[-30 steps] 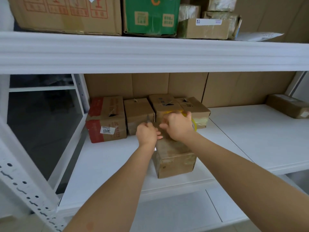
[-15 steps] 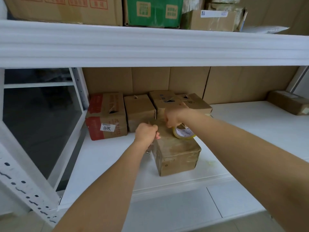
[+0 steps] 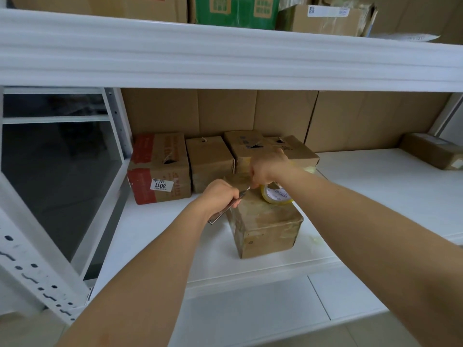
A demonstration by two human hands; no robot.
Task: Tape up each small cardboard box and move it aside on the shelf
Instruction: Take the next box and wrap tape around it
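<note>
Reading from the left, a red-printed box (image 3: 160,169) with a white label stands at the back of the shelf (image 3: 150,236), and three plainer boxes (image 3: 210,162) sit in a row to its right against the cardboard backing. Next comes the left hand (image 3: 220,195), knuckles up and forearm reaching in from below, its fingers curled round a slim metal cutter (image 3: 226,209) whose tip angles up toward the other hand. Just beside it, nearer the shelf's front edge, is the small cardboard box (image 3: 266,226) being sealed; its faces look glossy with clear wrap, so it would likely be slick under the fingers, stiff enough to take a squeeze, and probably light for its size. Taking it by two opposite side walls, low down, seems the safest hold for sliding it aside. Over its far top edge the right hand (image 3: 266,167) is bent down at the wrist, fingertips pinching what appears to be the free end of the tape, though the strip itself is too faint to see. A yellowish tape roll (image 3: 275,196) rests on the box top beneath that hand.
</note>
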